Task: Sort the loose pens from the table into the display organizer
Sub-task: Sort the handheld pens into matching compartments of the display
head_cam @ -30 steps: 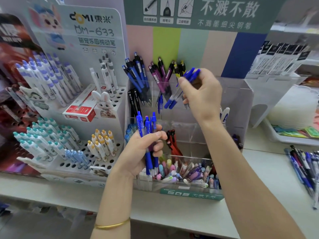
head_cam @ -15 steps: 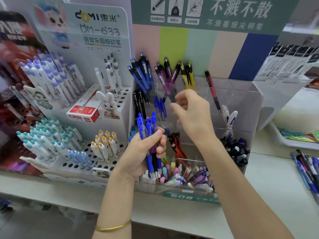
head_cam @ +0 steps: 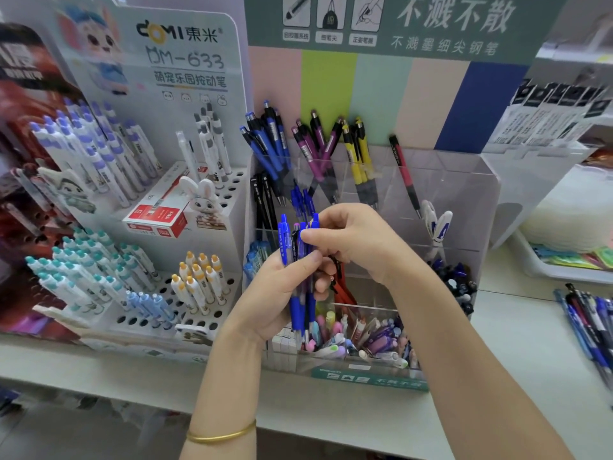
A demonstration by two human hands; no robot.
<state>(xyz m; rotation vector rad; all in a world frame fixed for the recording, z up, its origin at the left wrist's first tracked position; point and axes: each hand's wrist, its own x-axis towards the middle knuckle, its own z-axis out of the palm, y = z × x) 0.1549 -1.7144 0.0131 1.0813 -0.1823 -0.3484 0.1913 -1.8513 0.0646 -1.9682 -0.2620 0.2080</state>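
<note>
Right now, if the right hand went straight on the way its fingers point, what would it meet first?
The pens held in the left hand: the right hand points left and its fingers pinch their tops. Past them probably comes the white rack, though depth is unclear.

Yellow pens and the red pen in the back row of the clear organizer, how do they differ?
The yellow pens stand as a bunch in one compartment; the red pen stands alone in its own. The yellow pens are close to upright; the red pen leans more, its top to the left. Both sit clicker end up in the back row of the clear organizer.
</note>
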